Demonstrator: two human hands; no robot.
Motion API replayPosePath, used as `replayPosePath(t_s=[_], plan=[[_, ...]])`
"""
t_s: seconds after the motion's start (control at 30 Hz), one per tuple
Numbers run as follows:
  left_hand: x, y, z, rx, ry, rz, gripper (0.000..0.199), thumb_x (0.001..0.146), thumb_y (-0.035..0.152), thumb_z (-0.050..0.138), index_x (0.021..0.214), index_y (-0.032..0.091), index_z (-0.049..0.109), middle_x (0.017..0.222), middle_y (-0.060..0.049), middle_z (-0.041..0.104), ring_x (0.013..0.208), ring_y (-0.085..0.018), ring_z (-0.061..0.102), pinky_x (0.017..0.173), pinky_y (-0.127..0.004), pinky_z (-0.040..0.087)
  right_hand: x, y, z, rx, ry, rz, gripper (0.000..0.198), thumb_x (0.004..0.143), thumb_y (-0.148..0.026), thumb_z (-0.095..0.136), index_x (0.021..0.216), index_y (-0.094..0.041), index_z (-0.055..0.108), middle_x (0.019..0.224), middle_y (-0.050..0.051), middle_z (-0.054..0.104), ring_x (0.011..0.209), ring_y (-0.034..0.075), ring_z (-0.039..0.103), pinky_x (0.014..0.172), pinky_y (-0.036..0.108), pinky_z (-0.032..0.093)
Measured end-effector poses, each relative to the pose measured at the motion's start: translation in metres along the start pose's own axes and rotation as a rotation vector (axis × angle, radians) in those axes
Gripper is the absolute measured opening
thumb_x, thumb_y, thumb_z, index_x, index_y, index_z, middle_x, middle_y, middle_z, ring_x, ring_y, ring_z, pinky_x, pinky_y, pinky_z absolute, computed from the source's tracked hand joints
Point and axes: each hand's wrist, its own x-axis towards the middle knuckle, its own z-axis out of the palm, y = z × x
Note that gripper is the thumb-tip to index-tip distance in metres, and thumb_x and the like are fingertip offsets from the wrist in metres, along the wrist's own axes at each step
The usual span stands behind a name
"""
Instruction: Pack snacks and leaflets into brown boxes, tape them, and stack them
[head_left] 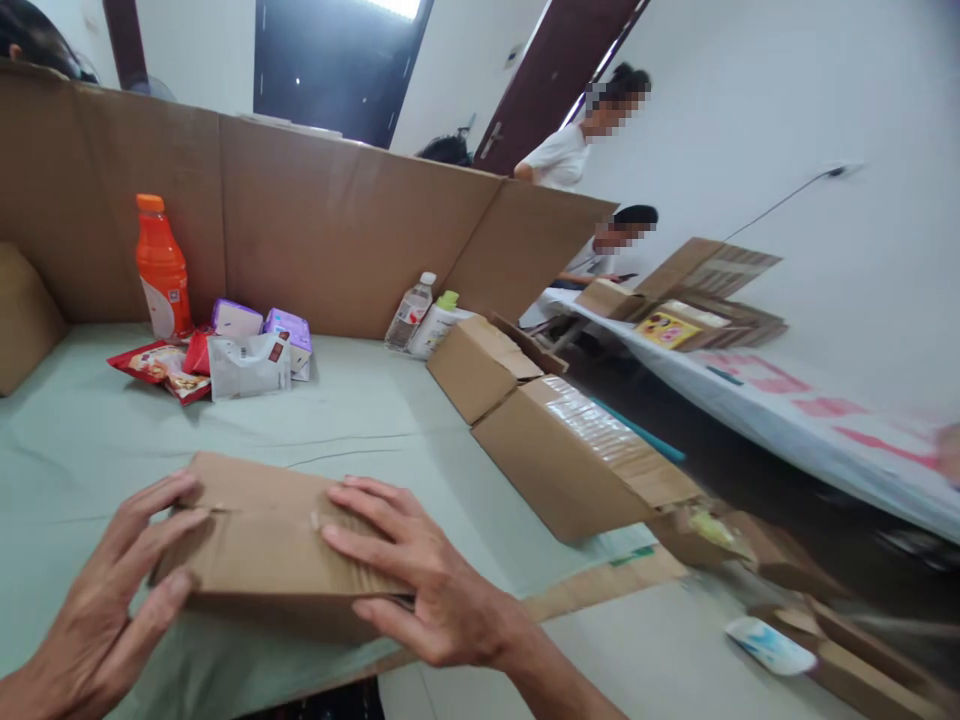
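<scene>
Nearest the camera, at the lower left of the frame, a small box [262, 550] is held between the left hand [120, 590] and the right hand [424, 565], over the near part of a bench [360, 400] covered in pale green. Cardboard panels [337, 230] wall off its far side. Before them stand an orange bottle [163, 275], snack packets and purple packs [289, 335] at left, and two bottles [420, 315] near the centre. Larger boxes [555, 450] line the right edge. At the upper right, two people [559, 155] in white are beside a second table [667, 360]; a dark door [330, 70] shows at the top. As for pose, the left hand's fingers lie against the box's left end, while the right hand spreads its fingers over the top, thumb by the front edge.
</scene>
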Motion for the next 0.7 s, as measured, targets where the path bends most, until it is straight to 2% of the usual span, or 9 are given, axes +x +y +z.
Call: replayPosePath(t_s=[0.13, 0.2, 0.3, 0.43, 0.53, 0.6, 0.67, 0.7], plan=[[0.032, -0.013, 0.047, -0.006, -0.083, 0.167, 0.048, 0.108, 0.035, 0.046, 0.156, 0.035, 0.044, 0.169, -0.008, 0.039, 0.148, -0.03, 0.051, 0.118, -0.047, 0.052, -0.048, 0.045, -0.029, -0.206, 0.264, 0.209, 0.058, 0.095, -0.017, 0.059, 0.152, -0.027, 0.057, 0.155, 0.013, 0.058, 0.143, 0.029, 0.054, 0.115, 0.051, 0.049], [0.04, -0.025, 0.07, -0.002, -0.137, 0.177, 0.049, 0.108, 0.039, 0.048, 0.157, 0.035, 0.044, 0.168, -0.009, 0.041, 0.146, -0.031, 0.053, 0.116, -0.048, 0.054, -0.06, 0.071, -0.041, -0.281, 0.316, 0.298, 0.052, 0.096, -0.016, 0.058, 0.146, -0.029, 0.064, 0.148, 0.012, 0.064, 0.135, 0.028, 0.061, 0.111, 0.05, 0.053], [0.043, -0.034, 0.094, -0.032, -0.185, 0.125, 0.057, 0.108, 0.042, 0.048, 0.163, 0.034, 0.035, 0.169, -0.011, 0.041, 0.148, -0.033, 0.052, 0.115, -0.05, 0.054, -0.066, 0.098, -0.047, -0.336, 0.279, 0.358, 0.046, 0.096, -0.025, 0.063, 0.142, -0.027, 0.067, 0.14, 0.012, 0.069, 0.129, 0.03, 0.065, 0.108, 0.052, 0.056], [0.046, -0.029, 0.101, -0.1, -0.179, 0.086, 0.066, 0.107, 0.04, 0.05, 0.167, 0.036, 0.025, 0.172, -0.01, 0.036, 0.152, -0.034, 0.047, 0.105, -0.043, 0.062, -0.066, 0.102, -0.042, -0.406, 0.259, 0.381, 0.046, 0.097, -0.03, 0.063, 0.142, -0.028, 0.066, 0.144, 0.013, 0.067, 0.131, 0.032, 0.063, 0.111, 0.056, 0.052], [0.05, -0.026, 0.102, -0.133, -0.223, 0.052, 0.063, 0.106, 0.039, 0.052, 0.165, 0.039, 0.03, 0.173, -0.008, 0.035, 0.147, -0.034, 0.052, 0.08, -0.03, 0.068, -0.065, 0.103, -0.048, -0.401, 0.188, 0.404, 0.046, 0.094, -0.037, 0.068, 0.139, -0.029, 0.067, 0.157, 0.014, 0.056, 0.15, 0.038, 0.046, 0.118, 0.064, 0.042], [0.049, -0.029, 0.109, -0.159, -0.266, 0.032, 0.062, 0.104, 0.037, 0.053, 0.163, 0.037, 0.034, 0.174, -0.009, 0.031, 0.142, -0.033, 0.056, 0.061, -0.022, 0.064, -0.059, 0.109, -0.057, -0.314, 0.101, 0.436, 0.048, 0.089, -0.042, 0.073, 0.135, -0.028, 0.068, 0.165, 0.014, 0.047, 0.159, 0.041, 0.031, 0.121, 0.066, 0.036], [0.044, -0.036, 0.121, -0.148, -0.273, 0.048, 0.061, 0.103, 0.034, 0.052, 0.162, 0.035, 0.036, 0.173, -0.012, 0.03, 0.137, -0.033, 0.06, 0.058, -0.022, 0.063, -0.049, 0.118, -0.067, -0.184, 0.011, 0.488, 0.049, 0.085, -0.044, 0.077, 0.129, -0.025, 0.067, 0.169, 0.016, 0.041, 0.162, 0.041, 0.026, 0.124, 0.065, 0.032], [0.039, -0.041, 0.128, -0.119, -0.259, 0.078, 0.061, 0.103, 0.031, 0.052, 0.161, 0.033, 0.036, 0.172, -0.014, 0.032, 0.135, -0.032, 0.062, 0.066, -0.027, 0.066, -0.042, 0.122, -0.071, -0.123, -0.018, 0.514, 0.049, 0.083, -0.044, 0.079, 0.125, -0.024, 0.066, 0.17, 0.017, 0.039, 0.162, 0.04, 0.026, 0.124, 0.064, 0.031]])
